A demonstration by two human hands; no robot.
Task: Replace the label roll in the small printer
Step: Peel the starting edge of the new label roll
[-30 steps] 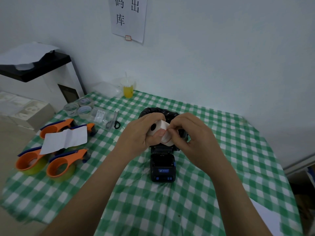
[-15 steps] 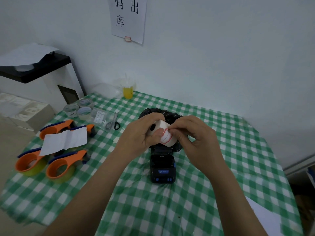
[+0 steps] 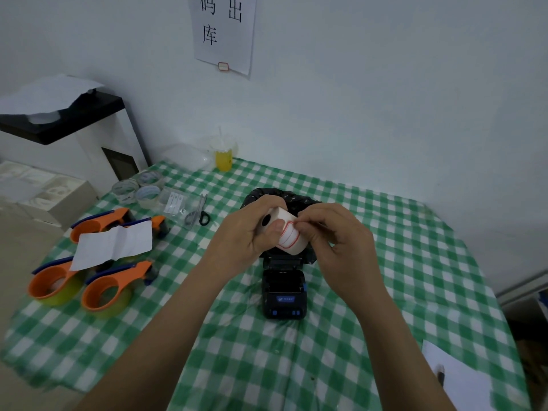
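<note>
Three orange tape dispensers (image 3: 89,262) at far left of bench (image 3: 385,262), both hands raised mid-bench.

Left hand (image 3: 246,235) clenched round white label roll (image 3: 286,232), held above open black printer (image 3: 283,287); right hand (image 3: 338,235) pinching roll's loose red-bordered label edge, fingertips (image 3: 302,222) touching it. Scissors (image 3: 197,215) behind, left of hands.

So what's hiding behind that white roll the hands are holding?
Behind the label roll sits a crinkly black bag; only its top edge shows. The left hand and right hand cover the rest, so what is in it cannot be seen.
</note>
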